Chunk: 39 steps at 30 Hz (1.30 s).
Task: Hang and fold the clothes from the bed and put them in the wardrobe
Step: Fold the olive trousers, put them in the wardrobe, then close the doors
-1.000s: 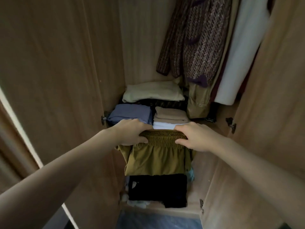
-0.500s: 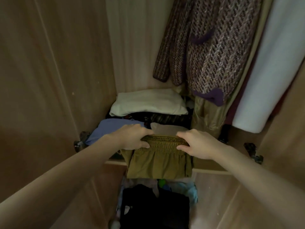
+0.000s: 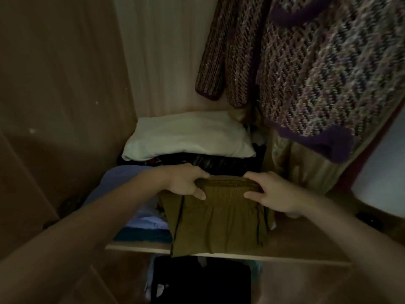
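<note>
Folded olive-green shorts with an elastic waistband lie on a stack at the front of the wardrobe shelf, their lower edge hanging slightly over the shelf's rim. My left hand grips the waistband's left end. My right hand grips its right end. Both thumbs press on top of the fabric. The pile beneath the shorts is hidden.
A folded blue garment lies left of the shorts, with a cream folded one on dark clothes behind. A knitted purple-brown cardigan hangs above right. A black folded item sits on the lower level. The wooden wardrobe wall closes the left.
The olive shorts have moved forward and down onto the shelf stack, covering the beige and white folded pile. My view has come closer into the wardrobe.
</note>
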Available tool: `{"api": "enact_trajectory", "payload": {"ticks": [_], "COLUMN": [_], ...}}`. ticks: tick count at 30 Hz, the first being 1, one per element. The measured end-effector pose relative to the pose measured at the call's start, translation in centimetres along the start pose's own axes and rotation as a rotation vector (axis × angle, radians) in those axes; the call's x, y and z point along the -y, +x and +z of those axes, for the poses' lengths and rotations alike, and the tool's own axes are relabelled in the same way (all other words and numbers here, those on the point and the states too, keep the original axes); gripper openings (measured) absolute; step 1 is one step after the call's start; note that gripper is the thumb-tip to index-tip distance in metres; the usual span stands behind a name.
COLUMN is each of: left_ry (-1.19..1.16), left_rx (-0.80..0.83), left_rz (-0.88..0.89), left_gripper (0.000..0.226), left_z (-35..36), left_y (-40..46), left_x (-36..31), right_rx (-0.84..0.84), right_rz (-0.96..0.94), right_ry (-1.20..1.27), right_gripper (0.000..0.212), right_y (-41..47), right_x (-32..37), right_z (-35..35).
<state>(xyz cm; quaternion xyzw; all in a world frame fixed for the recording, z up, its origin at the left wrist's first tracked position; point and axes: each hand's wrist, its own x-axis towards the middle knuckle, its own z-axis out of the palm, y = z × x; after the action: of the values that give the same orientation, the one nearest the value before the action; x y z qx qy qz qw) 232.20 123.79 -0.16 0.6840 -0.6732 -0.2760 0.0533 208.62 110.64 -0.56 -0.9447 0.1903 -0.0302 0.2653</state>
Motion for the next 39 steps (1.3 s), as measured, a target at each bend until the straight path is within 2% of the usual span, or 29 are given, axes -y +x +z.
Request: {"api": "enact_trajectory", "payload": {"ticks": [2, 4, 8, 11, 13, 15, 16, 18, 19, 21, 22, 24, 25, 26, 28, 29, 31, 35, 39], "left_ry": [-0.035, -0.073, -0.191, -0.191, -0.216, -0.076, 0.113, 0.458, 0.503, 0.396, 0.328, 0.26, 0.233, 0.203, 0.142, 0.115, 0.054, -0.016, -0.031], "left_rx": [0.035, -0.01, -0.133, -0.144, -0.197, -0.266, -0.331, -0.577, -0.692, -0.868, -0.904, -0.838, -0.743, -0.637, -0.506, -0.491, -0.5, -0.485, -0.499], "left_rz": [-0.013, -0.034, -0.098, -0.15, -0.135, -0.126, -0.13, -0.086, -0.054, 0.051, 0.08, 0.044, -0.014, -0.078, -0.164, -0.176, -0.169, -0.167, -0.146], "left_gripper": [0.05, 0.051, 0.046, 0.05, 0.039, 0.034, 0.037, 0.042, 0.041, 0.03, 0.026, 0.032, 0.04, 0.049, 0.058, 0.06, 0.062, 0.064, 0.068], "left_z": [-1.6, -3.4, -5.4, -4.3, -2.7, -0.9, -0.1, 1.5, 2.1, 3.4, 4.3, 6.4, 7.3, 8.2, 9.7, 10.3, 11.0, 11.3, 11.4], "left_y": [1.5, 3.2, 7.6, 10.5, 11.9, 12.6, 12.7, 12.6, 12.2, 11.3, 10.9, 10.4, 10.3, 10.6, 11.1, 11.4, 11.8, 12.4, 12.6], "left_x": [1.0, 1.8, 4.4, 6.7, 7.9, 8.3, 8.4, 8.0, 7.5, 6.1, 5.4, 4.1, 3.8, 3.8, 4.5, 4.8, 5.5, 6.3, 6.5], "right_rx": [-0.002, -0.05, -0.263, -0.319, -0.34, -0.353, -0.367, -0.423, -0.46, -0.568, -0.639, -0.706, -0.668, -0.592, -0.395, -0.334, -0.296, -0.306, -0.321], "right_rz": [0.038, 0.095, 0.214, 0.342, 0.412, 0.457, 0.465, 0.474, 0.483, 0.459, 0.412, 0.313, 0.299, 0.31, 0.31, 0.298, 0.294, 0.305, 0.315], "right_ry": [0.01, 0.008, 0.01, -0.039, -0.024, -0.024, -0.03, -0.128, -0.226, -0.411, -0.44, -0.385, -0.342, -0.314, -0.288, -0.243, -0.152, -0.147, -0.117], "right_gripper": [0.011, 0.02, 0.041, 0.05, 0.05, 0.053, 0.055, 0.057, 0.056, 0.051, 0.047, 0.036, 0.033, 0.039, 0.065, 0.074, 0.079, 0.067, 0.068], "right_y": [1.5, 3.2, 7.2, 10.1, 11.5, 12.3, 12.4, 12.4, 12.2, 11.6, 11.1, 9.9, 9.2, 8.7, 7.9, 7.7, 7.8, 8.5, 8.6], "right_x": [-0.6, -1.4, -3.2, -4.8, -6.0, -7.1, -7.5, -8.1, -8.0, -7.5, -7.1, -6.3, -6.4, -6.7, -8.0, -8.8, -9.8, -10.4, -10.8], "right_z": [-0.9, -2.0, -2.8, -1.2, 0.5, 2.2, 3.1, 4.2, 4.5, 4.9, 5.3, 6.5, 7.4, 8.3, 9.7, 10.2, 10.6, 10.9, 11.2]}}
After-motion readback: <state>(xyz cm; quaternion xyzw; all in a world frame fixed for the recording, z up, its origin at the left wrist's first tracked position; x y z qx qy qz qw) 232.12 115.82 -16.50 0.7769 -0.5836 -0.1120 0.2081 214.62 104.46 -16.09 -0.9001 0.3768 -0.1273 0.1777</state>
